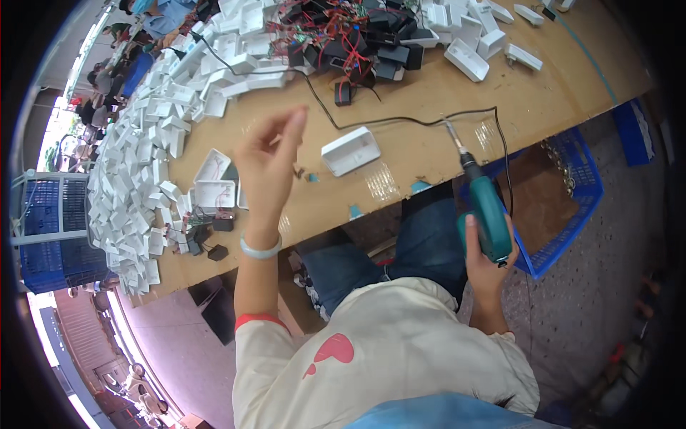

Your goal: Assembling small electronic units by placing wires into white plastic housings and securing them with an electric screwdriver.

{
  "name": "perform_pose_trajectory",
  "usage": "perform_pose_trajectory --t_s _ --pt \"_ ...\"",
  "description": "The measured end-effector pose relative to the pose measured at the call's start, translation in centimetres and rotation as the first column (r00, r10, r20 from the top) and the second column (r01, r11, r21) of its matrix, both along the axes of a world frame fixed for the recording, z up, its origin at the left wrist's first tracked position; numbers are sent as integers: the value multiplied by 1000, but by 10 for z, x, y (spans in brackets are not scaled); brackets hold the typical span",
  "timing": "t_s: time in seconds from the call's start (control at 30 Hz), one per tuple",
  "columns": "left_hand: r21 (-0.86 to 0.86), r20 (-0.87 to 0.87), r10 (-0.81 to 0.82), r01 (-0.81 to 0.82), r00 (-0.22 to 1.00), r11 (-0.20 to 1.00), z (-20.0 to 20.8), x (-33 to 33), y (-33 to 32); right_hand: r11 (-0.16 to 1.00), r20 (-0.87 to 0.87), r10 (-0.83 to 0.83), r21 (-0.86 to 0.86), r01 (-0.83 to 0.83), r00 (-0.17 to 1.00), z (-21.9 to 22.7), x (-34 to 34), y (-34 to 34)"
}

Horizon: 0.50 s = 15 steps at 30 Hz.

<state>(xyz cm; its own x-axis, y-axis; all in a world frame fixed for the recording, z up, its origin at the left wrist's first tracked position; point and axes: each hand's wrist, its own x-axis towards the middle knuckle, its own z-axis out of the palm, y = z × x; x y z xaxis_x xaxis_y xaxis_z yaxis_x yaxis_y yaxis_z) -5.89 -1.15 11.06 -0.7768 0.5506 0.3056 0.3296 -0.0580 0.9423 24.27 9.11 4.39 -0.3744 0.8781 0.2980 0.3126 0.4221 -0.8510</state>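
Note:
My right hand (489,270) is wrapped round a green and black electric screwdriver (489,214), held past the table's near edge. Its bit points up and away, over the tabletop. Left of it, a single open white plastic case (351,151) lies on the table. My left hand (270,159), with a pale bangle at the wrist, is raised over the table to the left of that case. Its fingers are curled in and the thumb and a fingertip come close together; anything between them is too small to make out.
White cases (136,186) heap along the table's left and far sides. A tangle of black parts with red wires (350,43) lies at the far middle. A black cable (400,120) crosses the cardboard-covered table (421,146). A blue crate (572,232) stands below right.

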Motion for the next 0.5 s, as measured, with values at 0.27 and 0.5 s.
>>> perform_pose_trajectory --t_s 0.27,0.5 --pt "-325 -363 4 -131 932 937 -67 48 -5 950 33 312 14 -313 949 -12 -8 -14" --pt "-263 -750 93 -425 654 867 -88 53 18 910 55 415 -4 -415 908 -20 -28 -11"
